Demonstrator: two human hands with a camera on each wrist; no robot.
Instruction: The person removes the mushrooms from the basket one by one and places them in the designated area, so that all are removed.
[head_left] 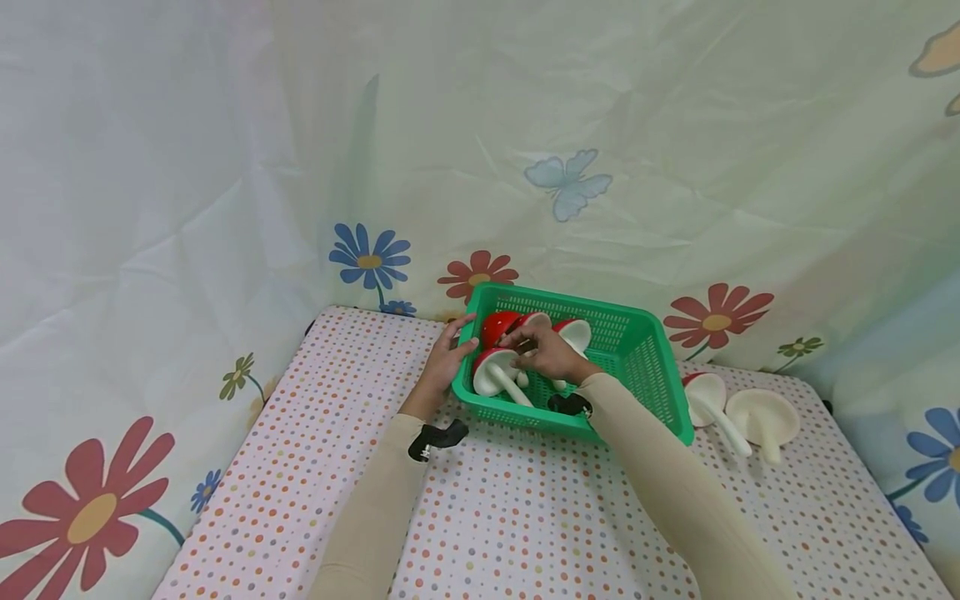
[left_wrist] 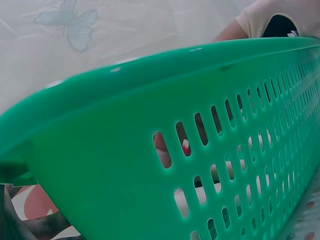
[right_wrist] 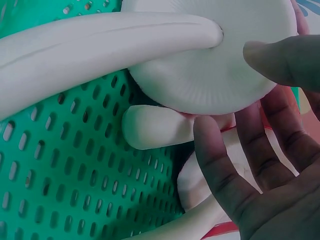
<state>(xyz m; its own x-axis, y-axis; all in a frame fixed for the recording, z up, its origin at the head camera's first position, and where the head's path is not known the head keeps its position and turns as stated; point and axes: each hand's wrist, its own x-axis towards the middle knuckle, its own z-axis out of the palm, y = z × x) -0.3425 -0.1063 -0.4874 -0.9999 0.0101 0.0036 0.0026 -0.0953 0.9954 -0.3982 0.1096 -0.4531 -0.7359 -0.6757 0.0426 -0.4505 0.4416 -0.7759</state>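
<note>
- One dotted tabletop (head_left: 495, 517) carries everything I'm working with.
- On its far side sits the green basket (head_left: 645, 367), at least four mushrooms (head_left: 495, 327) grouped in its left part.
- My left hand (head_left: 441, 367) grips the basket's left rim.
- My right hand (head_left: 553, 356) seems to pinch the near-left mushroom (head_left: 489, 380) by its cap, thumb across the pale underside.
- Two loose mushrooms (head_left: 703, 400) lie just right of the basket. With most already inside, these two outside and one not yet released, I judge the work partway.
</note>
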